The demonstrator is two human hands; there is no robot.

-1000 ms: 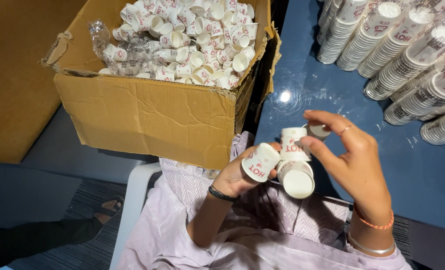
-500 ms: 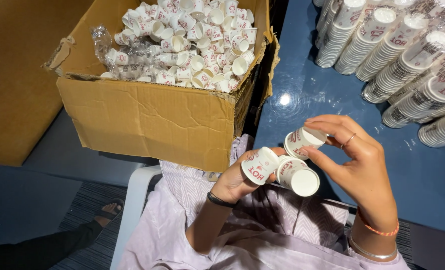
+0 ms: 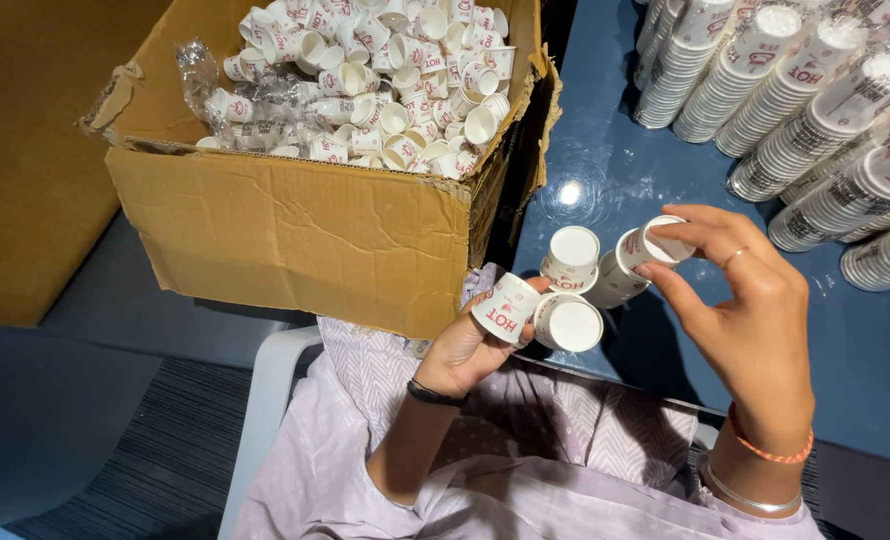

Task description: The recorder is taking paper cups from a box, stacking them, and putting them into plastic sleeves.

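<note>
Holding paper cups (image 3: 550, 300) in left grip (image 3: 465, 345) | right grip (image 3: 745, 300) pinching cup (image 3: 637, 258) | cardboard box (image 3: 295, 220) beside | cup stacks (image 3: 805, 110) beyond

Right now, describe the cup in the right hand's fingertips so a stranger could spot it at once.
Start at the open cardboard box of loose cups; just to its right both hands meet above the blue table. The right hand pinches one small white paper cup, the only one lying sideways and apart from the left hand's cluster.
</note>
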